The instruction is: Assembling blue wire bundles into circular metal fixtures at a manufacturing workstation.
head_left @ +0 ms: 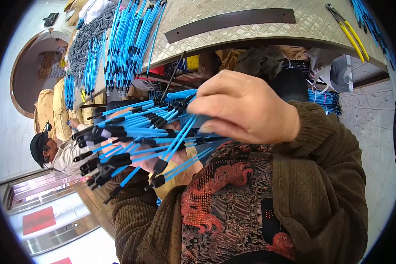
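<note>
— Closest to my camera, what's held?

— My right hand pinches a bundle of blue cables with black ends, at picture centre.

— Which way does it run?

— Long axis lies from three o'clock to eight o'clock, black ends fanning toward eight. My left hand cups the bundle from beneath, mostly hidden.

— Beyond?

— At twelve o'clock a workbench carries more blue cables; yellow-handled pliers lie at one o'clock.

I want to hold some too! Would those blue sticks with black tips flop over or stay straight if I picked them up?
Probably mostly straight: the blue sticks fan out sideways from the right hand without drooping. They look thin, so likely light, and may bend a bit. The left hand props the fan from below, which hints that a loose bunch could splay or slide apart.
</note>
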A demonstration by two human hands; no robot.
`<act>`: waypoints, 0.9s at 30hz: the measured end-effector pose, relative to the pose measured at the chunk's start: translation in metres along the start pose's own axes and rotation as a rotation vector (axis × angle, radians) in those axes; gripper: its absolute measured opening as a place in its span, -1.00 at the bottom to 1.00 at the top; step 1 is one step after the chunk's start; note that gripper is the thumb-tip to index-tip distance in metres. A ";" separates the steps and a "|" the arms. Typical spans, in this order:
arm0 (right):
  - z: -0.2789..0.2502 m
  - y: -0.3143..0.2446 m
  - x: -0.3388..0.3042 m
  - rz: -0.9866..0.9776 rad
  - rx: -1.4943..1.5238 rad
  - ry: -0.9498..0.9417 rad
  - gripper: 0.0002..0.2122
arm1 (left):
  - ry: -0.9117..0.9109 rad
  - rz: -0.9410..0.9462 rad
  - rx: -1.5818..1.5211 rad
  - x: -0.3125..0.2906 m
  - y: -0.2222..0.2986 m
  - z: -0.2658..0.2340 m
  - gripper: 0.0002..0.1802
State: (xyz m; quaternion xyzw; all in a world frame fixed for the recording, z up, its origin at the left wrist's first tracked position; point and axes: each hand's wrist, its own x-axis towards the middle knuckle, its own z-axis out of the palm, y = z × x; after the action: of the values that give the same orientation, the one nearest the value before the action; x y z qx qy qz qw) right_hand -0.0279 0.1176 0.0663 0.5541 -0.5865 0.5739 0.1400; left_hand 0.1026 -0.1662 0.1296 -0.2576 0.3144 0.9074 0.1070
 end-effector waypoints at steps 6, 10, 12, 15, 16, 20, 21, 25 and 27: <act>0.008 -0.001 0.008 -0.035 -0.014 -0.065 -0.81 | -0.416 0.086 0.241 0.022 0.002 -0.013 -0.73; 0.005 0.000 0.010 0.007 0.026 -0.241 -0.83 | -0.671 0.163 0.403 0.032 0.068 -0.034 -0.72; -0.002 0.002 0.010 0.058 0.013 -0.329 -0.83 | -0.823 0.163 0.478 0.067 0.076 -0.031 -0.72; -0.003 0.002 0.017 -0.090 -0.026 -0.296 -0.79 | -1.021 0.206 0.600 0.079 0.084 -0.034 -0.71; -0.004 0.006 0.017 -0.083 -0.030 -0.295 -0.79 | -1.092 0.214 0.639 0.087 0.038 -0.021 -0.71; -0.003 0.015 0.018 0.210 0.255 -0.413 -0.79 | -1.364 0.267 0.811 0.109 0.010 -0.001 -0.70; -0.003 0.015 0.017 0.267 0.350 -0.425 -0.79 | -1.431 0.282 0.857 0.098 -0.006 -0.006 -0.70; -0.015 0.019 0.015 0.439 0.551 -0.336 -0.79 | -1.643 0.318 0.989 0.105 0.000 0.005 -0.69; -0.024 0.018 0.015 0.537 0.581 -0.127 -0.73 | -1.516 0.227 1.086 0.101 0.000 0.009 -0.70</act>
State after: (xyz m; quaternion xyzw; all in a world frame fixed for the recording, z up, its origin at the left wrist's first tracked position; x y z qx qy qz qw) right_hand -0.0596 0.1252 0.0763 0.4321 -0.5312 0.6966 -0.2141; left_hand 0.0134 -0.1579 0.0813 0.5197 0.5645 0.5671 0.2995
